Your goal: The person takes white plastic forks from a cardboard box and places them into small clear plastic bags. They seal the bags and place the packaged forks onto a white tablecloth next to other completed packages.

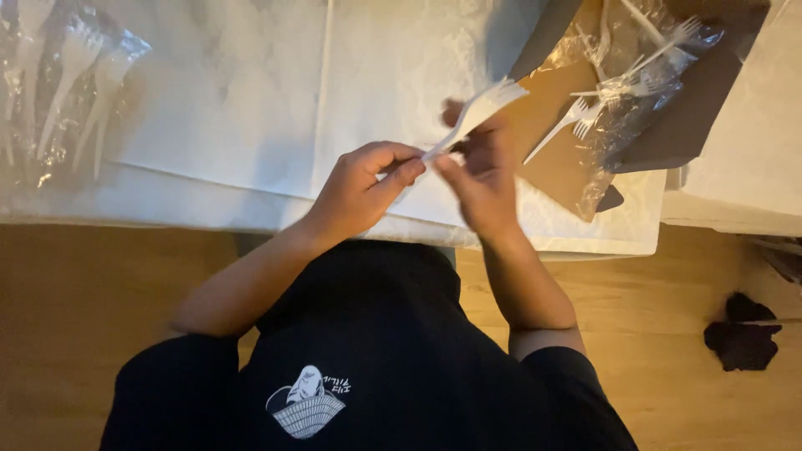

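Beyond both sets of fingers spreads the broad white marble-patterned table covering (251, 83), running off to either side. To the far side of the right fingers and out to the right lies a flat brown cardboard sheet (555, 159), and on it a crumpled clear plastic bag of white plastic forks (643, 75), one loose fork jutting from it toward the hands. Well out to the left of the left fingers sits another clear plastic pack of white forks (67, 83). The left hand (359, 188) is curled, thumb and forefinger pinched on the handle end of a small bundle of white plastic forks (476, 113). The right hand (480, 179) has its fingers closed round the bundle's middle, tines pointing up and away past the fingertips.
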